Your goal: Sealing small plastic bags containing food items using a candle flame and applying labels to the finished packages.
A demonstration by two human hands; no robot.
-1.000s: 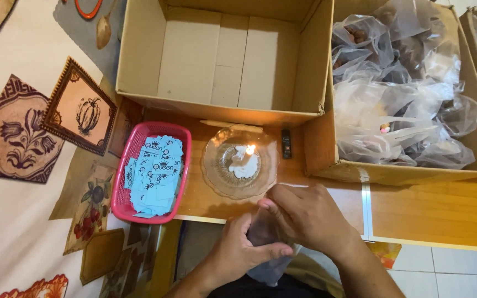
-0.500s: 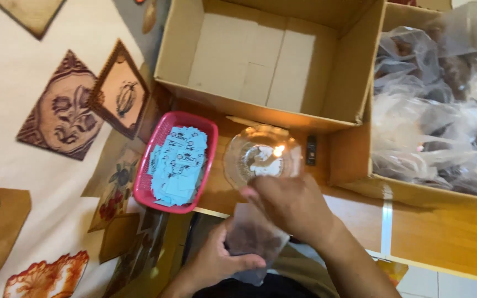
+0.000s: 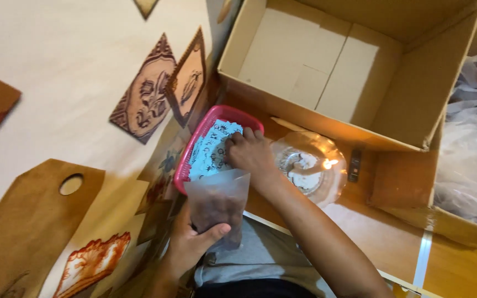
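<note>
My left hand (image 3: 191,243) grips a small clear plastic bag (image 3: 216,201) holding something dark brown, upright and open at the top, above my lap. My right hand (image 3: 249,154) reaches into the pink plastic basket (image 3: 197,138) and rests its fingers on the pile of light blue paper slips (image 3: 211,152). Whether a slip is pinched between the fingers is hidden. Right of the basket stands a clear glass dish (image 3: 310,168) with a lit white candle stub (image 3: 329,163).
An empty open cardboard box (image 3: 354,72) stands behind the dish. A second box at the right holds several filled plastic bags (image 3: 470,160). A small dark lighter (image 3: 353,165) lies by the dish. A patterned cloth (image 3: 73,110) covers the left.
My right hand left the bag and moved left into the pink basket. My left hand now holds the bag alone, lifted upright. The camera has swung left and tilted.
</note>
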